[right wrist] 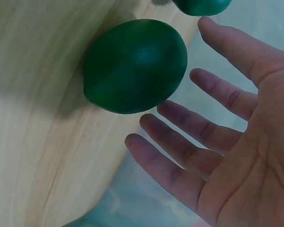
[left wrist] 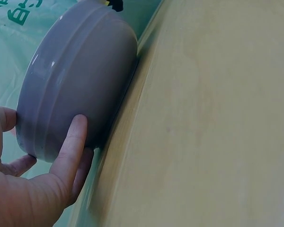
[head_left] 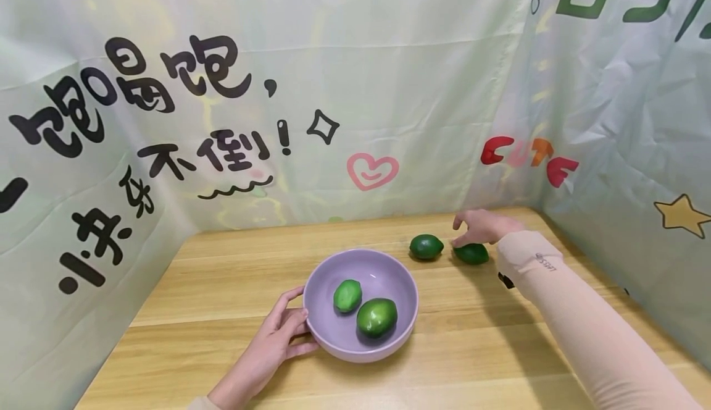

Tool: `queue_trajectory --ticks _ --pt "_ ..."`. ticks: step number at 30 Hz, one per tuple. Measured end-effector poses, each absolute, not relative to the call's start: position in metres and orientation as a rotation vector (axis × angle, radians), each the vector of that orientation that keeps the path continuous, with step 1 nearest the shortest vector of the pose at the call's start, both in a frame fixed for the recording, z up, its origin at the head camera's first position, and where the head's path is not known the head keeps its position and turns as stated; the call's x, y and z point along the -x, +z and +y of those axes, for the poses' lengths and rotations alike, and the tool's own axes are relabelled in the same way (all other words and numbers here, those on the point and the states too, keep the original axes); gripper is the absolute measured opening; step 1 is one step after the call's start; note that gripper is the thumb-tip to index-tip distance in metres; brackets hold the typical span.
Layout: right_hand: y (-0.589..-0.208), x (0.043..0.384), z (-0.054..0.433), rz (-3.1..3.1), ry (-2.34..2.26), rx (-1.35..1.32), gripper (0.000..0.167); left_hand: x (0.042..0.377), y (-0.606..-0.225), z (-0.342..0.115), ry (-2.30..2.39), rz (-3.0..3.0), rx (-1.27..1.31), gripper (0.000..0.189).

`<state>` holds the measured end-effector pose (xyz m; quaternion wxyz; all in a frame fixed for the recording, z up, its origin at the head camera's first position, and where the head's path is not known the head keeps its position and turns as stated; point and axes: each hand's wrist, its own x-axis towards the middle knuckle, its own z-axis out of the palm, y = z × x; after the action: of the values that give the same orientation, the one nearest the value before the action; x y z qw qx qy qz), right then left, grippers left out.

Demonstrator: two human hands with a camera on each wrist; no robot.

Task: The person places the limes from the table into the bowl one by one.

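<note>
A purple bowl stands on the table, with a small light green lime and a larger, darker one inside. My left hand touches the bowl's left side, thumb and fingers spread along its outer wall. In the left wrist view, one straight finger lies against the bowl. Farther back on the right, my right hand is over a dark green lime. The right wrist view shows its fingers extended and spread beside that lime. Another dark lime lies to its left.
The wooden table is enclosed at the back and sides by printed cloth. A small black object shows below the right sleeve. The right forearm stretches across the table's right side.
</note>
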<state>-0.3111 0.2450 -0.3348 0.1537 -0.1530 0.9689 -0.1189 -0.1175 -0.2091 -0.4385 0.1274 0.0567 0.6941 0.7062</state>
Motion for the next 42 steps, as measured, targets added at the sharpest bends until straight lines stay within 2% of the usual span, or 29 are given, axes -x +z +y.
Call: queue_trajectory --ticks 21,42 --pt "-0.343 0.302 0.249 2.733 -0.316 0.354 0.064 0.118 -0.438 -0.208 2.059 2.011 -0.167 0.062" --pt "-0.347 0.304 0.251 2.663 -0.436 0.307 0.052 0.116 -0.436 -0.209 2.054 2.028 -0.155 0.061"
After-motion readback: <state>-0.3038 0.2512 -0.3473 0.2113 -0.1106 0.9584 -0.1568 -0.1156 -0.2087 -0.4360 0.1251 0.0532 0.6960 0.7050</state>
